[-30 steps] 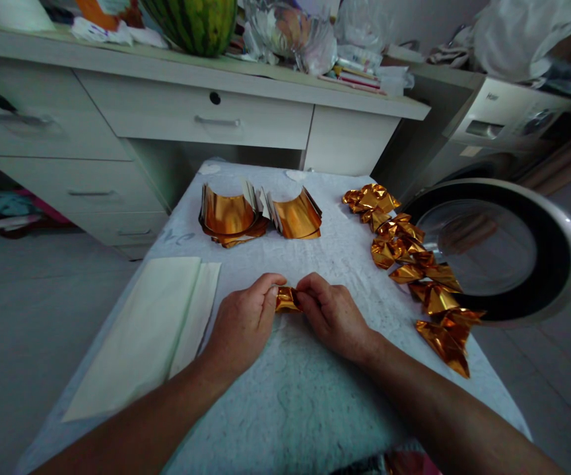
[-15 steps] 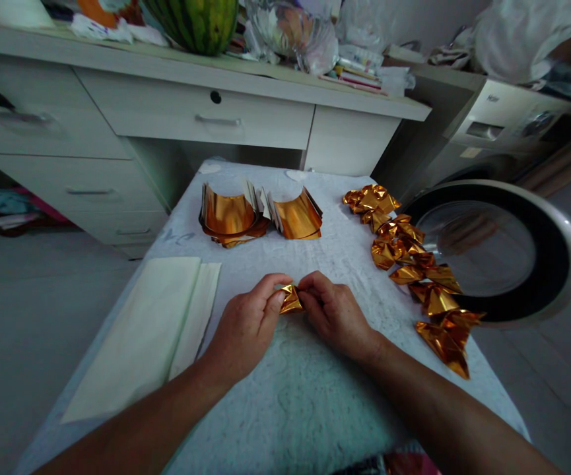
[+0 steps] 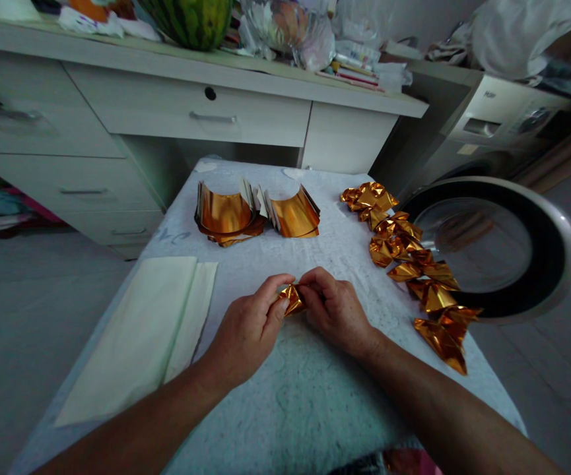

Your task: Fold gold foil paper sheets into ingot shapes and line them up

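Between my two hands is a small folded piece of gold foil (image 3: 292,300). My left hand (image 3: 253,326) pinches its left end between thumb and fingers. The right end is gripped by the closed fingers of my right hand (image 3: 337,309), which partly cover it. Beyond them stand two curved stacks of gold foil sheets, one on the left (image 3: 226,212) and one on the right (image 3: 295,214). Several folded gold foil pieces (image 3: 436,297) lie in a row along the table's right side.
Pale folded sheets (image 3: 131,330) lie at the left of the cloth-covered table (image 3: 285,396). Behind it, a white drawer desk (image 3: 166,109) bears a watermelon (image 3: 191,23) and a glass bowl (image 3: 285,26). An open washing machine door (image 3: 557,251) stands at the right.
The foil between my hands is tilted slightly differently, and my right fingers have shifted a little over its end. The whole view has moved slightly.
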The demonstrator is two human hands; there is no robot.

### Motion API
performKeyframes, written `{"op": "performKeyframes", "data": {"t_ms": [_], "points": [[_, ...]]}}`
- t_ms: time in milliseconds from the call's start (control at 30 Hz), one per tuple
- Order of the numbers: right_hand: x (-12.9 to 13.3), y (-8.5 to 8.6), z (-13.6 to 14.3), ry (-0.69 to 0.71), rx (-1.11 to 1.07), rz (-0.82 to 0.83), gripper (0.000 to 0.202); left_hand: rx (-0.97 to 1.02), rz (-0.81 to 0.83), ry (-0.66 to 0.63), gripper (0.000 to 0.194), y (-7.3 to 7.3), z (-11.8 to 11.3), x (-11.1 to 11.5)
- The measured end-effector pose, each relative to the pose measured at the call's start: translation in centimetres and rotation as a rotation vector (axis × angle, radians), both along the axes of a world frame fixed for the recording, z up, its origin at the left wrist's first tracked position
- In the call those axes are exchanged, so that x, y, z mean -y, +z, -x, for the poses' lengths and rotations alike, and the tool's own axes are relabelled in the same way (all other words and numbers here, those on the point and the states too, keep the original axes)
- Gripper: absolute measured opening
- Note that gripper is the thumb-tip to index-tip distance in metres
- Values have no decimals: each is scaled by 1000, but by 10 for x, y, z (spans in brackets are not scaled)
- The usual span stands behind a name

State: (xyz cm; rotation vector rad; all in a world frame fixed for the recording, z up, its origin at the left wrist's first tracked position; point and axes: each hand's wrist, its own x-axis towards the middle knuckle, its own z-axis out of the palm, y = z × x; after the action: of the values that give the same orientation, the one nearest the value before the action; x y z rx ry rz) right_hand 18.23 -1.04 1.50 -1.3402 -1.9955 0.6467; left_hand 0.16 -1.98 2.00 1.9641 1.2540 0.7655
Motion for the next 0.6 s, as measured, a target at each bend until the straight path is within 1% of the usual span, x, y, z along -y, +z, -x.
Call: {"op": "performKeyframes", "data": {"t_ms": [67, 167, 400, 600], "points": [[0, 1, 0, 15, -6, -19, 6, -31, -2, 24, 31, 0, 0, -1], [0, 3, 0, 36, -31, -38, 6, -54, -1, 52, 27, 1, 1, -1], [1, 6, -2, 75, -107, 27, 11, -55, -3, 88, 27, 1, 2, -2], [1, 4, 1, 61, -62, 39, 7, -31, -24, 95, 27, 1, 2, -2]]}}
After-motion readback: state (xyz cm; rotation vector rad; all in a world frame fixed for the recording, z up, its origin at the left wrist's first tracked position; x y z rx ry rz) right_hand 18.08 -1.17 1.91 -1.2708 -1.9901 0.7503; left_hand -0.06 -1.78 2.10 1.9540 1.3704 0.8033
